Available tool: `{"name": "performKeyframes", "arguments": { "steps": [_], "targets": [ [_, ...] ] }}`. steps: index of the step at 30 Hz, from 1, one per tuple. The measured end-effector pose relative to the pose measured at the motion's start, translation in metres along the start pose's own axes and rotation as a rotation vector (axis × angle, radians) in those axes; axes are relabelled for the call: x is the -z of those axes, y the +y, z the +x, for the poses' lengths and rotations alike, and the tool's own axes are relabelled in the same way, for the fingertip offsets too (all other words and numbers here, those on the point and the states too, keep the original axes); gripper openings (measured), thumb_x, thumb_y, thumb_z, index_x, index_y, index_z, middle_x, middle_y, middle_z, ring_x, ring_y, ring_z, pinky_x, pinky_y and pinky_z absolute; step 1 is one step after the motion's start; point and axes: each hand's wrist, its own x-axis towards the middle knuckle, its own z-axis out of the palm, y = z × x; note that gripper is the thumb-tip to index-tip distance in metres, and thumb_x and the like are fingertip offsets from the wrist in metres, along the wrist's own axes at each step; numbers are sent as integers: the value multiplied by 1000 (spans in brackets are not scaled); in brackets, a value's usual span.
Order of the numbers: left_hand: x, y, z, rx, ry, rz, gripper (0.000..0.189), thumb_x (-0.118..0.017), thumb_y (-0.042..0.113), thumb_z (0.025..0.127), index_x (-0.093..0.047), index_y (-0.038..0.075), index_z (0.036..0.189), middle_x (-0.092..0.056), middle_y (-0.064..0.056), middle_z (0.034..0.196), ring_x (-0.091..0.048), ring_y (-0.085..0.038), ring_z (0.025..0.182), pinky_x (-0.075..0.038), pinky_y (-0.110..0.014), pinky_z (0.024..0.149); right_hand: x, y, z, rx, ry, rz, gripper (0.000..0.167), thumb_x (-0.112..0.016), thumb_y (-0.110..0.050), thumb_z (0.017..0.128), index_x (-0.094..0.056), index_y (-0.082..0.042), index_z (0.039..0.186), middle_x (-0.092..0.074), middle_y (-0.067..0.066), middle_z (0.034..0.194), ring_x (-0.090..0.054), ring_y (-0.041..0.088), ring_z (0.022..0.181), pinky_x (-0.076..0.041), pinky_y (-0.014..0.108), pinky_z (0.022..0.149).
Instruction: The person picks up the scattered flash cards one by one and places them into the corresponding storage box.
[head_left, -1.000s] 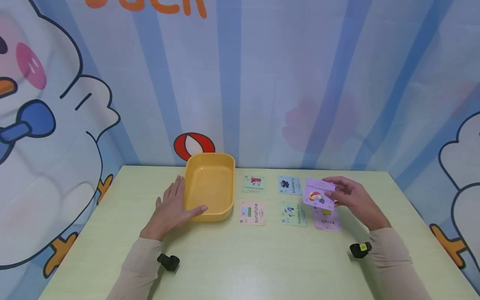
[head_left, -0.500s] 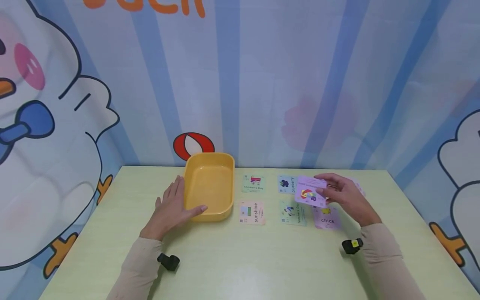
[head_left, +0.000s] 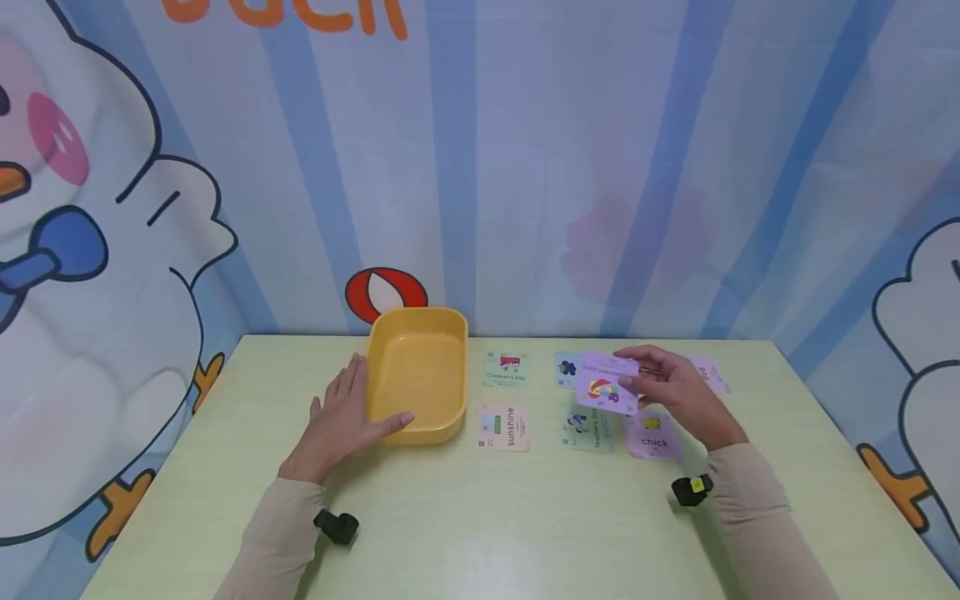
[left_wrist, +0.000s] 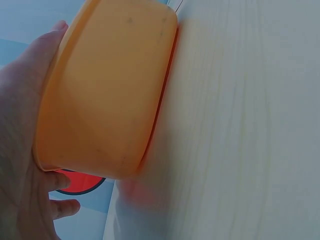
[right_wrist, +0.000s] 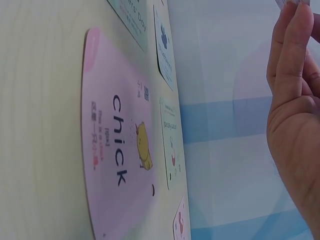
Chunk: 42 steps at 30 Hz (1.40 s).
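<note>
My right hand [head_left: 678, 396] pinches a purple word card [head_left: 603, 387] between thumb and fingers and holds it raised. In the head view this card overlaps the blue blueberry card [head_left: 566, 369] and the green Teachers' Day card [head_left: 588, 435]. Below the wrist lies the pink chick card [head_left: 652, 439], large in the right wrist view too. My left hand [head_left: 337, 421] rests against the left side of a yellow plastic tub [head_left: 420, 375], fingers straight and thumb over the front rim. The left wrist view shows the tub's outer wall [left_wrist: 110, 90] close by.
A green Children's Day card [head_left: 506, 368] and a pink sunshine card [head_left: 504, 427] lie right of the tub. Another pink card [head_left: 708, 375] sits behind the right hand. A pale green card [right_wrist: 171, 145] shows in the right wrist view. A printed curtain [head_left: 517, 167] hangs behind the table.
My right hand has carried the purple card leftward, from above the chick card to over the blueberry and Teachers' Day cards. The left hand and tub have stayed in place.
</note>
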Motion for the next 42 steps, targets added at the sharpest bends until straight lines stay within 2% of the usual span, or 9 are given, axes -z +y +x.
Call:
{"name": "performKeyframes", "arguments": {
  "steps": [18,26,42],
  "targets": [
    [-2,-1,0,8,4,2,134,-54,89,75,4,7,163,0,-16,171,-8,-45,153,-6,-80,112,-13,-7,7,21,-36,46,47,-71,-31,97,-57,-15,139,-70,11,124,-71,25,96,-61,42,78],
    [-1,0,-1,5,8,-11,134,-55,89,75,3,7,163,-1,-16,171,-8,-45,153,-6,-80,112,-19,-9,9,20,-53,74,48,-71,-30,97,-57,-14,139,-69,11,124,-70,25,96,-61,38,77],
    [-1,-1,-1,-2,16,-1,133,-55,89,75,4,8,163,-1,-16,171,-9,-44,153,-7,-81,112,-30,-11,15,24,-69,109,49,-73,-32,96,-58,-15,139,-70,12,122,-71,26,97,-61,42,78]
  ]
}}
